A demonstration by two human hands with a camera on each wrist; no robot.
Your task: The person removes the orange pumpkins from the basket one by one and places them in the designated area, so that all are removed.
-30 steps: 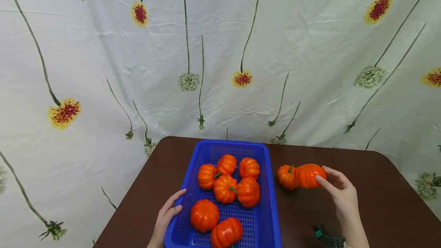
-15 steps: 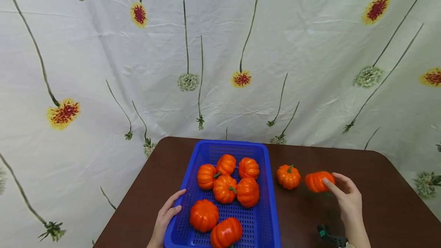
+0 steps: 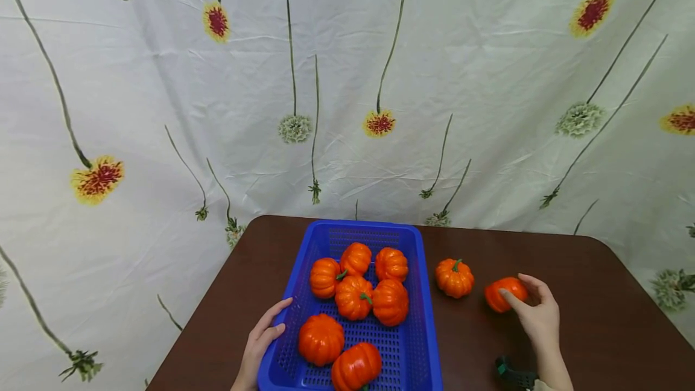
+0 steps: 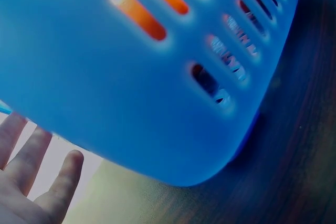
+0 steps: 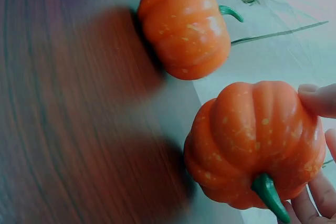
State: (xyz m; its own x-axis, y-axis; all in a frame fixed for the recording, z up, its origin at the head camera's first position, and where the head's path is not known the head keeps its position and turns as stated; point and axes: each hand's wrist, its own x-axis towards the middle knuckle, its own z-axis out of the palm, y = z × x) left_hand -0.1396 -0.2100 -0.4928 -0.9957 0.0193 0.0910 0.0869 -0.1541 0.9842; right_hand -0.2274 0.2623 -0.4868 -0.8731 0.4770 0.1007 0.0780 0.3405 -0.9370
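While head view hides it, held pumpkin's (image 5: pixel 247 140) stem (image 5: pixel 270 198), right-wrist view

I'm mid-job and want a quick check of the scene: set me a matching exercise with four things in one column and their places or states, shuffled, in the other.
Things
1. Blue slotted plastic basket
2. Person's left hand
3. Person's right hand
4. Dark brown wood-grain table

Places or states
A. Underneath the basket
B. Seven ribbed orange pumpkins visible inside
C. Gripping one green-stemmed orange pumpkin
D. At the basket's left-side rim

Right pairs: 1-B, 2-D, 3-C, 4-A
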